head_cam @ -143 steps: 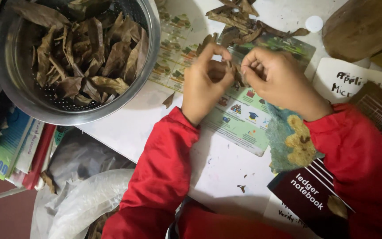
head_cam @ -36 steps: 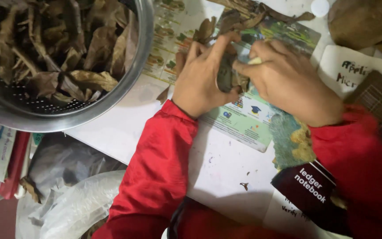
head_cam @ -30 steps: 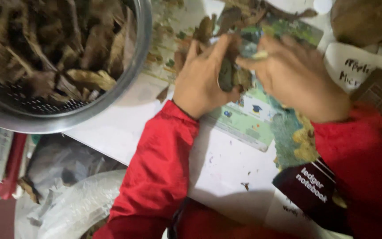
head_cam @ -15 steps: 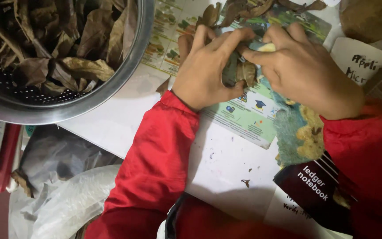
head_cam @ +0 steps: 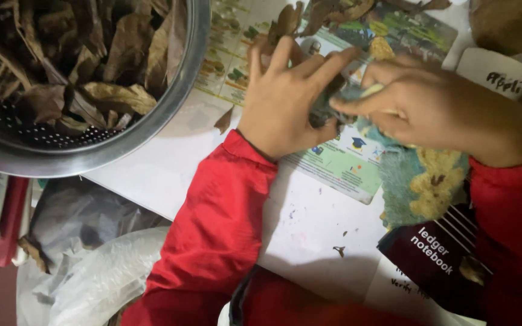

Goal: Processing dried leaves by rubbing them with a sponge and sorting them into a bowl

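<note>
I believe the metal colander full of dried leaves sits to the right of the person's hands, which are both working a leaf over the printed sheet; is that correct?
Not quite: the head view shows the metal colander of dried leaves to the left of the hands. The rest holds: the left hand and right hand both work a leaf over the printed sheet.

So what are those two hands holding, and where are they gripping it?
A dark dried leaf, pinched between the left hand and right hand, each fingering one side. Which part of the leaf cannot be told.
</note>
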